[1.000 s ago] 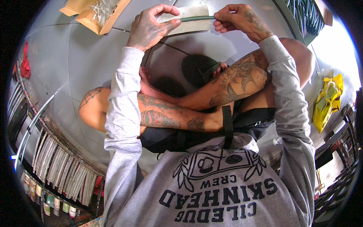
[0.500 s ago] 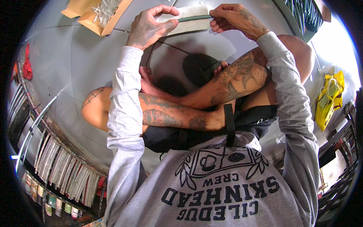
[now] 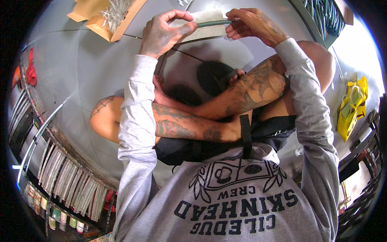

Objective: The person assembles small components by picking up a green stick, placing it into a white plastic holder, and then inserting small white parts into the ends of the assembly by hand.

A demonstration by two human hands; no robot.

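Note:
A thin dark green tube-like strip (image 3: 213, 23) stretches between my hands at the top of the view, nearly level. My left hand (image 3: 166, 34) holds its left end near the thumb tip, with the index finger curled above. At the other end, my right hand (image 3: 258, 28) pinches the strip between thumb and fingers. Behind and below it lies a pale rectangular sheet (image 3: 204, 34) on the grey floor, partly covered by my left hand.
An open cardboard box (image 3: 123, 18) with clear thin plastic pieces stands at upper left. Many dark green strips fill a box (image 3: 320, 18) at upper right. My crossed legs (image 3: 181, 121) lie below my hands. A yellow bag (image 3: 351, 109) is at right, a rack of frames (image 3: 72, 181) at lower left.
Both hands and the green strip have shifted slightly right and down in the view, as has the whole scene. The grip at each end looks the same.

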